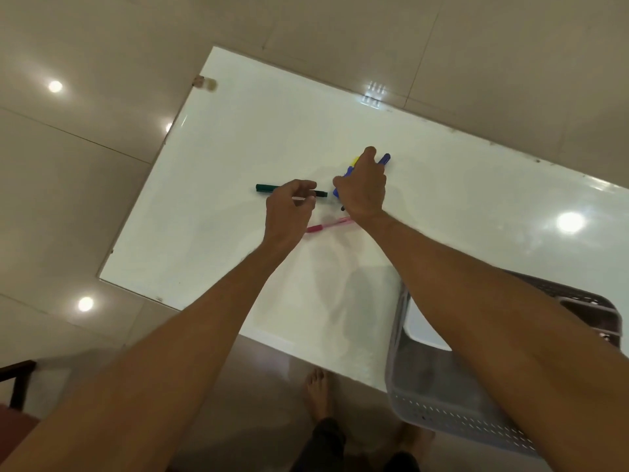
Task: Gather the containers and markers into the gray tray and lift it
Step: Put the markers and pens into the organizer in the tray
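Note:
On the white glass table, my right hand grips a bunch of markers, with a blue marker and a yellow one sticking out past my fingers. My left hand hovers with curled fingers over the dark green marker; whether it holds anything I cannot tell. A pink marker lies on the table between my wrists. The gray perforated tray sits at the table's near right corner, partly behind my right forearm, with a white container inside.
The table's near edge runs diagonally above my bare feet on the brown floor. A dark wooden chair stands at the lower left. Beige floor tiles surround the table.

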A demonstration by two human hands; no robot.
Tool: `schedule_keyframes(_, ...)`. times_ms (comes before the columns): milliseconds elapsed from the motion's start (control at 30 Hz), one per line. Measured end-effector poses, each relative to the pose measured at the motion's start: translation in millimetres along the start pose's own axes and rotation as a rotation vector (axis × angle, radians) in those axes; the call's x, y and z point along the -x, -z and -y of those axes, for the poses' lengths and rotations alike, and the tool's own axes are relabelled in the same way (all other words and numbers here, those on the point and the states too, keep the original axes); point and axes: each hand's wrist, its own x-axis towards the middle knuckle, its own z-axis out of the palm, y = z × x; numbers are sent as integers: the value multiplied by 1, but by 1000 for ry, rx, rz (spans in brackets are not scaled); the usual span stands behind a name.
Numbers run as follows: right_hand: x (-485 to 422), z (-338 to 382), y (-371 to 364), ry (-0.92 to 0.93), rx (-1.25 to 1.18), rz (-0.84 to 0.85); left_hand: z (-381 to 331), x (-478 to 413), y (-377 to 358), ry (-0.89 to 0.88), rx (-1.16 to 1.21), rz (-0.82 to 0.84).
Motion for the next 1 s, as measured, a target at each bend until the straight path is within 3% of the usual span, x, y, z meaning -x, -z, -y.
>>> schedule_keyframes(233, 17, -4, 28, 27, -218, 22, -9, 11, 0, -1, -26, 1)
schedule_keyframes(533, 97, -49, 153, 15, -501, -50, -77, 92, -34, -49, 33, 74)
schedule_keyframes(867, 202, -197, 312, 40, -631, -289, -117, 223, -140, -179, -39, 263)
schedule_keyframes(1000, 221, -271, 347, -1, -489, -351, -111, 253, -181, -213, -79, 301)
